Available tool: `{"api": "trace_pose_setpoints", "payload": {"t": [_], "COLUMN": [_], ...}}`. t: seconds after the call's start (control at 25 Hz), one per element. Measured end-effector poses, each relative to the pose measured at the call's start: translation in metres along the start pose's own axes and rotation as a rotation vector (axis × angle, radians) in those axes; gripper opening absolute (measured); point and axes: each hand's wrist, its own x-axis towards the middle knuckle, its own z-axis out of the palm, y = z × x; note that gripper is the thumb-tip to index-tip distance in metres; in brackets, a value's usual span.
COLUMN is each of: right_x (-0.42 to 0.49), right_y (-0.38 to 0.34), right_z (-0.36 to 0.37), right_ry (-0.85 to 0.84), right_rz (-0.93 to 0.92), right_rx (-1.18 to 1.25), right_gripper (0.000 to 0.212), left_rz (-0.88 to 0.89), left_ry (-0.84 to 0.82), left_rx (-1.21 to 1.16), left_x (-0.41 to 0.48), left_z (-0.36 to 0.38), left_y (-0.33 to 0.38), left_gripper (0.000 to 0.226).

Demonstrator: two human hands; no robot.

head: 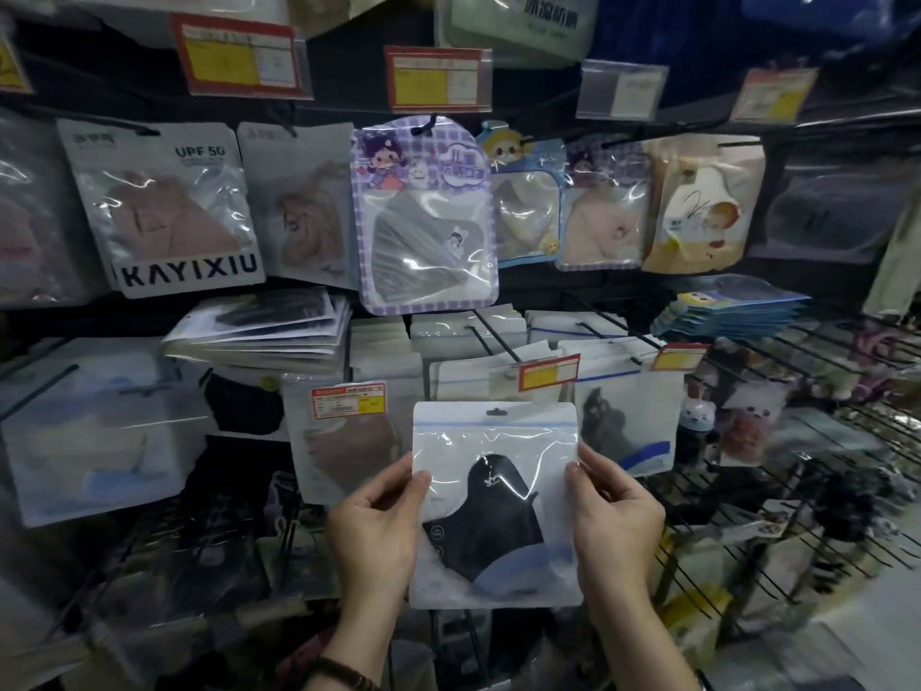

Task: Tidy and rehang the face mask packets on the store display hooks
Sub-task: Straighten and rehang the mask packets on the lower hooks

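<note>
1. Hands sit low centre, nearest the lens. Left hand point(371, 531) pinches the packet's left edge with the thumb on the front and fingers curled behind. Right hand point(615, 521) does the same on the right edge. Dark beaded bracelet point(344, 673) on the left wrist.
2. Held item: flat rectangular clear-and-white plastic zip packet point(493, 441), upright, front to camera, in front of the lower hook rows and not on any hook.
3. Looks: thin blue zip strip across near the top, with a dark hang slot point(496, 412) centred above it. A folded dark navy or black mask is inside, with a pale blue patch at lower right. Glare streaks across the film.
4. Top edge sits just below a red-and-yellow price tag point(548, 374).
5. Black wire display hooks point(494, 337) stick out toward the camera above that, over stacks of white packets.
6. Sides are tight. A clear packet with a brown mask point(349, 456) hangs just left and a clear packet with a dark mask point(628, 426) just right.
7. Purple checked cartoon packet point(423, 216) hangs above, well apart.
8. Black wire rack point(797, 466) is crowded in near the right hand.
</note>
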Motion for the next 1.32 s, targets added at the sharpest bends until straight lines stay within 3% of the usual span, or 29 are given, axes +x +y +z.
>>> {"api": "trace_pose_setpoints", "payload": {"t": [0.56,0.8,0.92,1.16,1.32], "right_x": [0.059,0.060,0.062,0.064,0.058], "right_y": [-0.016,-0.006,-0.008,-0.017,-0.015], "right_z": [0.007,0.009,0.012,0.029,0.045], "right_ry": [-0.089,-0.110,-0.158,-0.376,-0.435], "right_rz": [-0.046,-0.016,-0.072,-0.144,-0.116], "right_rx": [0.061,-0.042,-0.174,-0.605,-0.696], "right_gripper": [0.024,0.019,0.023,0.059,0.068], "left_rz": [0.094,0.162,0.193,0.221,0.211], "left_ry": [0.172,0.145,0.115,0.115,0.123], "left_rx": [0.092,0.163,0.245,0.405,0.422], "left_x": [0.011,0.009,0.014,0.029,0.042], "left_z": [0.055,0.052,0.056,0.063,0.067], "left_y": [0.008,-0.001,-0.001,-0.005,-0.005], "left_gripper": [0.031,0.028,0.021,0.013,0.014]}}
